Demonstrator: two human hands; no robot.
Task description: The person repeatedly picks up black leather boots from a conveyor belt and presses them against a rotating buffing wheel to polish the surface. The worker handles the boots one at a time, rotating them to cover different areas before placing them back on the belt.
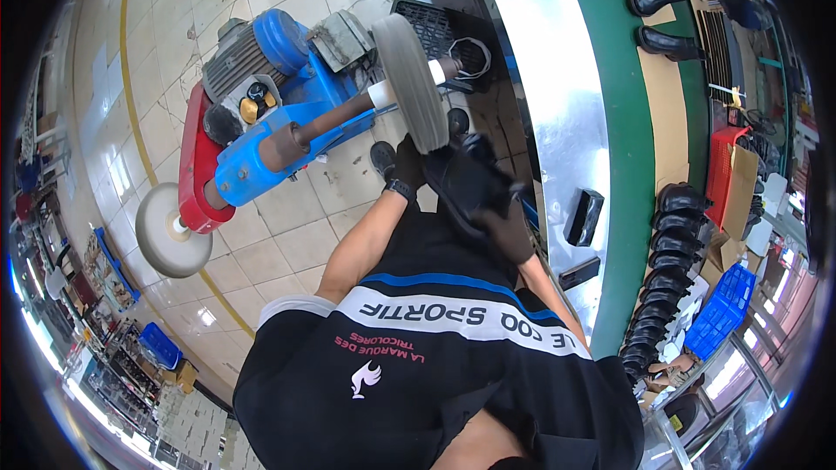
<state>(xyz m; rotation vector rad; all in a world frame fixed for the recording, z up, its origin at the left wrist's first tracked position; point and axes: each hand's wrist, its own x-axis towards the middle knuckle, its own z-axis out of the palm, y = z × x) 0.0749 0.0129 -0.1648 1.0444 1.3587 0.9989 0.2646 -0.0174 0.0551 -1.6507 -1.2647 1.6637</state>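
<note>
Mid-frame, the right hand grips a black shoe by the wheel, likely buffing; left hand, fingers unclear; next needs steady turning.

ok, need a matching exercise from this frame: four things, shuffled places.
Things:
1. Dark shoe
2. Pale wheel
3. Grey wheel
4. Green strip

Places:
A. Running alongside the shiny metal tabletop, on its right
B. At the end of the machine nearer the person's hands
C. In the grasp of the right hand
D. At the machine's lower-left end, by the red housing

Pairs: 1-C; 2-D; 3-B; 4-A
</note>
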